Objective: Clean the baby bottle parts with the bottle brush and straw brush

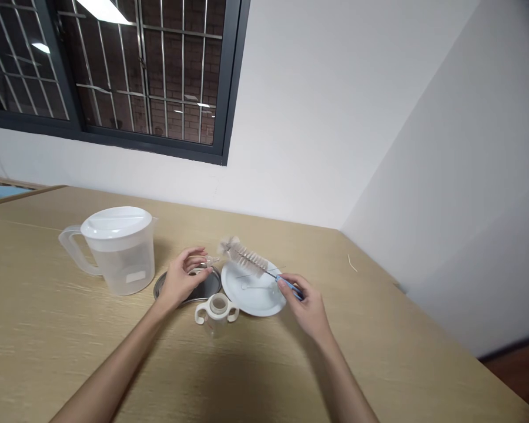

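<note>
My right hand [306, 302] is closed round the blue handle of a bottle brush [251, 258], its white bristles pointing up and left over a white plate [271, 305]. Between the thumb and fingers of my left hand [185, 276] is a small clear piece [211, 261] that looks like a bottle nipple. That hand hovers above a shiny metal tray [211, 284]. In front of the tray and plate stands an upright baby bottle [217, 314], clear with a cream two-handled collar and an uncovered mouth. Thin wire-like tools [260, 287] lie on the plate.
A translucent pitcher [126, 258] with a white lid stands left of the tray. A thin pale strip [351, 262] lies on the wooden table [379, 352] at right. White walls [326, 106] and a barred window [150, 76] rise behind.
</note>
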A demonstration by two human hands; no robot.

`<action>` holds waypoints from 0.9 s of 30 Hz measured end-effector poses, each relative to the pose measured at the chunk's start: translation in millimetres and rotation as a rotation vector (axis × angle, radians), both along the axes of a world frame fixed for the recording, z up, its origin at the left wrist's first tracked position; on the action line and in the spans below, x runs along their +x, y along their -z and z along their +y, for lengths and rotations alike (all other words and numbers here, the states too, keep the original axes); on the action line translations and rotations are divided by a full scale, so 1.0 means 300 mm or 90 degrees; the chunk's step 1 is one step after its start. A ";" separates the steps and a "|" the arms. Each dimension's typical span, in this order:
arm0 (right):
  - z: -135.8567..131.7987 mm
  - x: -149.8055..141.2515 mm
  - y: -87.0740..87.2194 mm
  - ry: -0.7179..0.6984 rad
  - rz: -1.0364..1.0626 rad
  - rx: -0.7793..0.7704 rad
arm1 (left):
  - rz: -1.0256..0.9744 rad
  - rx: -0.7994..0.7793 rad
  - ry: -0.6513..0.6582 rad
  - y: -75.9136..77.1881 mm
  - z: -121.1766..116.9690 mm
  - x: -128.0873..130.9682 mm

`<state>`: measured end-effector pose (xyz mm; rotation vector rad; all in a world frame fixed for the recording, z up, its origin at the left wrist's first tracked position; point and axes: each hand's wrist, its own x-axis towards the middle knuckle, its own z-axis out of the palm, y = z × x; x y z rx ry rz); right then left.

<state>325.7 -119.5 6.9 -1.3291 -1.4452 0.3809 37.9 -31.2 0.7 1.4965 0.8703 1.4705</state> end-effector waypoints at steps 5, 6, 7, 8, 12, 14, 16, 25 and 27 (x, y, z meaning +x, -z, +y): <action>0.003 -0.001 0.015 -0.021 -0.056 0.001 | 0.017 0.026 0.008 0.001 -0.003 0.006; 0.005 0.002 0.019 -0.015 -0.064 0.004 | 0.018 0.030 0.003 0.000 -0.003 0.006; 0.007 0.005 0.022 -0.007 -0.068 0.006 | 0.020 0.033 -0.003 -0.001 -0.003 0.005; 0.009 0.009 0.024 0.001 -0.069 0.006 | 0.026 0.036 -0.008 -0.002 -0.002 0.004; 0.012 0.015 0.026 0.020 -0.063 0.007 | 0.062 0.059 -0.023 0.006 0.002 -0.004; 0.009 0.011 0.024 0.015 -0.049 0.009 | 0.085 0.072 -0.025 0.013 0.003 -0.006; 0.006 0.006 0.021 0.001 -0.030 0.008 | 0.101 0.082 -0.024 0.018 0.003 -0.007; 0.016 0.018 0.027 0.020 -0.055 0.003 | 0.108 0.095 -0.016 0.024 0.005 -0.004; 0.016 0.021 0.027 0.033 -0.047 0.004 | 0.111 0.096 -0.016 0.025 0.008 -0.004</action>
